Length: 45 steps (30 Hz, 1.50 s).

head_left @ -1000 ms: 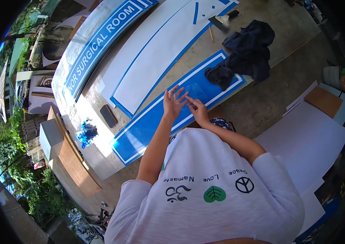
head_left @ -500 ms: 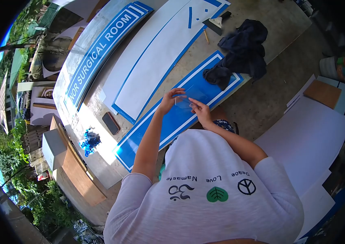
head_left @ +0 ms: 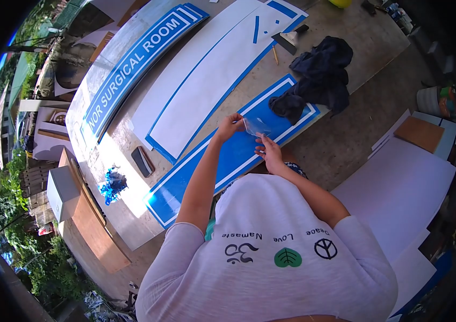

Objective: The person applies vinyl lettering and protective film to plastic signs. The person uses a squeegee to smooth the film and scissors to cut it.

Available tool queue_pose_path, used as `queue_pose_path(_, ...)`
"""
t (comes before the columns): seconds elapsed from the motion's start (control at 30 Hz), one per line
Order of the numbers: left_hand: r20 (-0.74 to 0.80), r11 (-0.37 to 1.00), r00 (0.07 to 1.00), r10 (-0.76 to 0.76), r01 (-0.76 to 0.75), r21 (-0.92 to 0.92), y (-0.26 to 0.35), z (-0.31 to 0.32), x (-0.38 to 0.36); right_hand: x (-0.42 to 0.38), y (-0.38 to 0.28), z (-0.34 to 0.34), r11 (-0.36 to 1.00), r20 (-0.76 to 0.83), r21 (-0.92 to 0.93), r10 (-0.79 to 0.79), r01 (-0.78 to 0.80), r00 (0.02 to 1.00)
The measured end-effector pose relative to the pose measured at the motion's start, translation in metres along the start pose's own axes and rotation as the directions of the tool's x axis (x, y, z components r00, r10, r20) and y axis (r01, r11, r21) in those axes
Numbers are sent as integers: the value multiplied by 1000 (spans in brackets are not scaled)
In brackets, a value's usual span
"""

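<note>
Between my hands is a small piece of clear plastic film (head_left: 256,127), held over a blue sign panel (head_left: 206,170) with a white border line. My left hand (head_left: 229,127) pinches the film's left edge with closed fingers. My right hand (head_left: 271,152) grips its lower right corner between thumb and fingers. A dark cloth (head_left: 322,70) lies bunched across the panel's far right end. Farther back, a long white sheet with blue edging (head_left: 201,80) rests on the table.
A blue sign lettered "NOR SURGICAL ROOM" (head_left: 142,67) lies at the far left. Nearby are a phone (head_left: 142,161) and crumpled blue scraps (head_left: 113,186). A pencil (head_left: 275,55) and a dark scraper-like tool (head_left: 286,42) lie behind the cloth. White boards (head_left: 394,177) stand at right.
The film has been lifted and tilted, its upper end now at my left hand. My right hand has shifted slightly down and right. The whole view has turned a little.
</note>
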<state>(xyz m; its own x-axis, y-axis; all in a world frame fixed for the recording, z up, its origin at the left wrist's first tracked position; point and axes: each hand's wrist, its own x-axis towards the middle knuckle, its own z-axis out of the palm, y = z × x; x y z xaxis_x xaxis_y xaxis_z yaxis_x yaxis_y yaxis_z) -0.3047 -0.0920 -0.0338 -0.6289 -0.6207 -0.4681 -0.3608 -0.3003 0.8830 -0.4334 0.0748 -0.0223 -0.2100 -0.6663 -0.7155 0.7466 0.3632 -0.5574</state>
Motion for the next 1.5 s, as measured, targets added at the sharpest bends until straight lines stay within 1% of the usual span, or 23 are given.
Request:
queue_pose_path(0.03,-29,1000,999,-26,25,-16,0,1,-1,1,-1,-3,999,-30,7,42,-41,999)
queue_pose_path(0.17,-59,999,998,-39,38,-25,-9,8,2,9,2,-13,997,-45,-18,70,-71,996)
queue_pose_path(0.27,-94,999,995,-12,15,29,-12,15,6,13,3,-14,996,-45,-26,83,-85,995)
queue_pose_path(0.33,-125,995,991,-48,58,81,-7,20,6,12,-2,-10,994,-94,-22,107,-109,990)
queue_pose_path(0.57,-259,975,966,-24,80,210,-7,32,15,26,1,-15,980,-94,42,197,-194,976)
queue_pose_path(0.73,-412,920,911,27,139,367,-8,43,20,27,10,-12,965,-92,118,246,-235,965)
queue_pose_path(0.77,-412,920,911,30,137,368,-11,47,22,30,13,-14,965,-91,117,244,-232,966)
queue_pose_path(0.83,-545,898,837,54,197,392,-18,55,23,35,18,-17,957,-83,140,267,-254,960)
queue_pose_path(0.87,-546,898,836,58,195,394,-12,58,20,36,19,-18,958,-80,140,263,-251,961)
queue_pose_path(0.93,-576,916,815,-64,277,290,0,64,14,40,18,-22,960,-100,86,276,-268,956)
queue_pose_path(0.97,-577,918,815,-58,271,291,2,66,13,41,16,-24,961,-97,84,269,-262,958)
queue_pose_path(1.03,-633,940,760,-148,306,148,6,72,8,43,14,-29,972,-119,28,234,-233,965)
queue_pose_path(1.07,-632,942,762,-142,300,149,7,73,7,43,12,-30,974,-118,27,228,-227,966)
queue_pose_path(1.13,-631,918,731,-259,389,74,9,76,6,45,5,-31,968,-140,-16,247,-252,959)
queue_pose_path(1.17,-631,921,732,-256,384,73,4,76,9,46,3,-33,969,-140,-19,242,-247,960)
queue_pose_path(1.23,-651,913,744,-147,356,200,-18,76,19,53,-2,-39,913,-96,20,407,-407,908)
queue_pose_path(1.27,-654,916,743,-141,349,199,-22,75,20,58,-4,-45,916,-93,15,401,-402,911)
queue_pose_path(1.33,-591,939,786,-180,317,135,-21,72,25,71,-14,-49,902,-142,-114,400,-417,905)
queue_pose_path(1.37,-593,943,787,-168,304,136,-23,73,27,68,-17,-41,910,-235,-263,261,-320,936)
queue_pose_path(1.4,-573,947,802,-167,293,135,-23,74,29,65,-18,-33,914,-230,-268,248,-306,941)
queue_pose_path(1.43,-552,950,817,-165,283,134,-24,75,30,61,-18,-26,744,-308,-659,-134,-109,942)
queue_pose_path(1.47,-553,954,819,-152,268,136,-21,75,30,56,-16,-16,376,-208,-927,-500,-5,841)
queue_pose_path(1.5,-586,947,807,-68,236,216,-18,75,29,26,-31,13,424,-274,-906,-561,-14,781)
